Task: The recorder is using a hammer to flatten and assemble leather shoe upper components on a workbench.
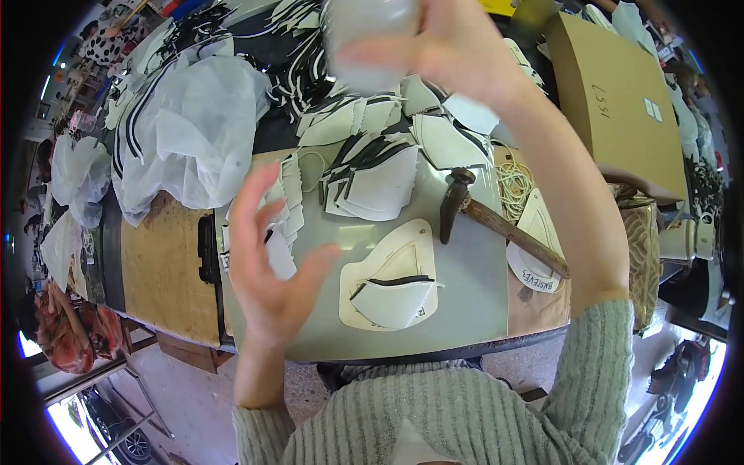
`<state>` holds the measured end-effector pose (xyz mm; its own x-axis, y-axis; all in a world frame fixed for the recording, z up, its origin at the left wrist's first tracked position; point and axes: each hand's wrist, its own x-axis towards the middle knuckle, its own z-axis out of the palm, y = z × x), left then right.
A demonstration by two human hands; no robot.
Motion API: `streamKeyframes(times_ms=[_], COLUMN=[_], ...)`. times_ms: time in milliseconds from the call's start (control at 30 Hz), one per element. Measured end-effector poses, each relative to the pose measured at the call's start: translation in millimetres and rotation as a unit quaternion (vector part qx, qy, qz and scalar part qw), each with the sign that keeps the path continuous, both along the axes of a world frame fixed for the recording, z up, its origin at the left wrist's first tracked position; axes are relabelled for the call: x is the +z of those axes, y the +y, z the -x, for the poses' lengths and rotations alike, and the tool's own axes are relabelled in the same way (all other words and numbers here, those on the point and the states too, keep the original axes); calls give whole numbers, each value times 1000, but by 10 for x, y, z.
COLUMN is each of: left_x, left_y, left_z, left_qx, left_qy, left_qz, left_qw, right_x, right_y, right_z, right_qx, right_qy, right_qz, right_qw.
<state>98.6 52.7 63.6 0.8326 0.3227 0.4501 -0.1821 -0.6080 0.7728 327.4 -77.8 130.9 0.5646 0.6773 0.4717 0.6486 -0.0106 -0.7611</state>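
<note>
My right hand (pixel 446 58) reaches up and far over the table, its fingers closed round a pale, translucent, rounded container (pixel 370 35); motion blurs both. My left hand (pixel 271 291) hovers over the near left of the grey work board (pixel 310 333), fingers spread and nothing in them. Between the arms lies a cream template (pixel 399 248), with a white curved cut piece (pixel 391 302) edged in black on its lower half. Beyond it rests a stack of similar white pieces (pixel 380 186). Part of another stack (pixel 291 205) shows behind my left hand.
A hammer (pixel 508 232) with a wooden handle lies at the right, partly over another template (pixel 535 232). Near it sit a coil of cord (pixel 511 186) and a tall cardboard box (pixel 620 108). White plastic bags (pixel 194 132) and more black-edged pieces (pixel 449 139) fill the far side.
</note>
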Motion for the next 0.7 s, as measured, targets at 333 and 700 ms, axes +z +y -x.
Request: streamKeyframes(times_ms=[333,700], left_x=[132,124], left_y=[-264,-534], left_z=[-162,105], left_qx=[-80,-198], left_qy=[-85,3], left_qz=[10,84], left_qw=[993,976], right_x=[-88,-478], right_y=[-293,-1140], right_z=[939,1595], right_qx=[87,40], right_qy=[-128,559], right_qz=[-108,-248], right_qw=[982,791])
